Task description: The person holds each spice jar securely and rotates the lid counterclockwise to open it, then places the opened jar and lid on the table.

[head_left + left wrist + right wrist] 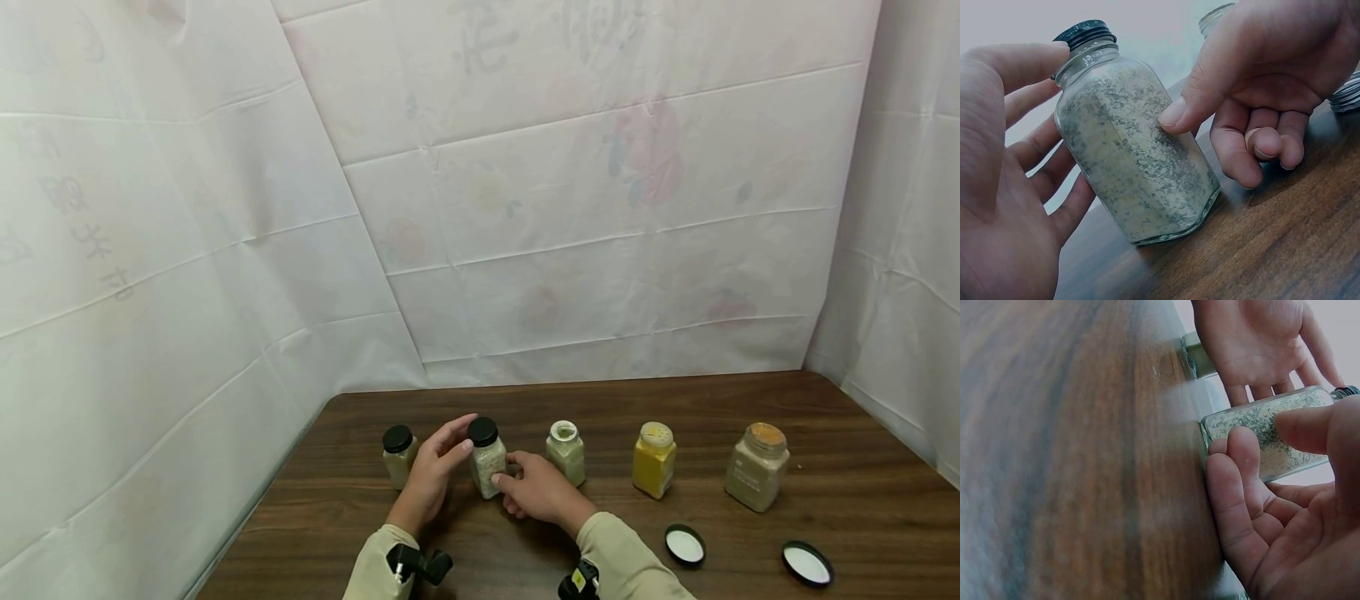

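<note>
A glass spice jar point(489, 468) with a black screw lid point(1085, 32) holds pale, green-flecked seasoning and stands on the table between the hands. My right hand point(542, 490) grips its body from the right, with the thumb point(1175, 115) on the face and the index finger behind. The other right fingers curl loosely beside it. On the opposite side is my left hand point(431, 477), fingers spread and fairly straight. Its thumb tip is at the lid's edge in the left wrist view; whether it presses cannot be seen. The index fingertip is partly hidden behind the lid.
Left of the hands stands another black-lidded jar point(400, 458). To the right are uncapped jars: pale green point(566, 454), yellow point(654, 462) and brownish with an orange top point(757, 468). Two loose lids point(685, 546) lie near the front right. White sheets point(600, 250) hang behind the wooden table point(315, 517).
</note>
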Demonstrator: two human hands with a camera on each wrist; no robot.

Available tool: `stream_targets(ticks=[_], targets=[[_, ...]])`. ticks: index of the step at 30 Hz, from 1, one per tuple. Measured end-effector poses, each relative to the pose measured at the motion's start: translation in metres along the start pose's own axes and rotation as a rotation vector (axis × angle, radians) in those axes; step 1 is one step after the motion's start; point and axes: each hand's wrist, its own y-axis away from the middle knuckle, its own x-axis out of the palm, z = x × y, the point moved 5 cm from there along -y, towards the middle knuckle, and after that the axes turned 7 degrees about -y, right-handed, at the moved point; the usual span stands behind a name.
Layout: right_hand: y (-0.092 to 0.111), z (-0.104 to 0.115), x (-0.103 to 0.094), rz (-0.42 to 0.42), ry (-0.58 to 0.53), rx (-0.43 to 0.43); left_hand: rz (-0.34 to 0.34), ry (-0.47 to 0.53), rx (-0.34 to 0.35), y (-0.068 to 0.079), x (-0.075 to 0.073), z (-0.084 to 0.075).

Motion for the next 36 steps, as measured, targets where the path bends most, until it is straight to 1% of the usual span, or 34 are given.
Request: stream_targets(ticks=[3,4,7,10,13,16,18,20,25,28,34,36], targets=[[0.000,0.000,0.000,-0.003,0.006,-0.004,0.037,-0.046,-0.015,0.003,0.003,-0.010],[0.000,0.000,0.000,-0.005,0.008,-0.005,0.042,-0.048,-0.016,0.003,0.003,-0.010],[0.000,0.000,0.001,-0.008,0.004,-0.009,0.055,-0.050,-0.012,0.002,0.004,-0.008],[0.000,0.000,0.000,-0.009,-0.001,-0.011,0.067,-0.036,0.008,0.000,0.003,0.001],[0.000,0.000,0.000,-0.006,-0.004,-0.013,0.089,-0.045,0.017,0.001,0.005,-0.005],[-0.001,-0.001,0.000,-0.006,-0.003,-0.009,0.103,-0.054,0.042,0.003,0.007,-0.014],[-0.001,-0.001,0.000,-0.005,-0.003,-0.008,0.097,-0.057,0.063,0.004,0.008,-0.019],[-0.001,-0.001,0.000,-0.004,-0.004,-0.005,0.080,-0.046,0.069,0.004,0.007,-0.018],[-0.001,0.000,0.000,0.000,-0.005,-0.002,0.014,-0.019,0.044,0.000,0.003,-0.002],[-0.001,0.000,0.000,0.000,-0.001,-0.003,-0.009,-0.027,0.036,-0.001,0.002,0.001],[-0.001,-0.001,-0.001,-0.012,0.010,-0.005,0.007,-0.091,0.044,-0.002,0.004,0.001],[-0.001,-0.001,-0.001,-0.013,0.010,-0.005,0.008,-0.085,0.047,-0.001,0.004,0.000]])
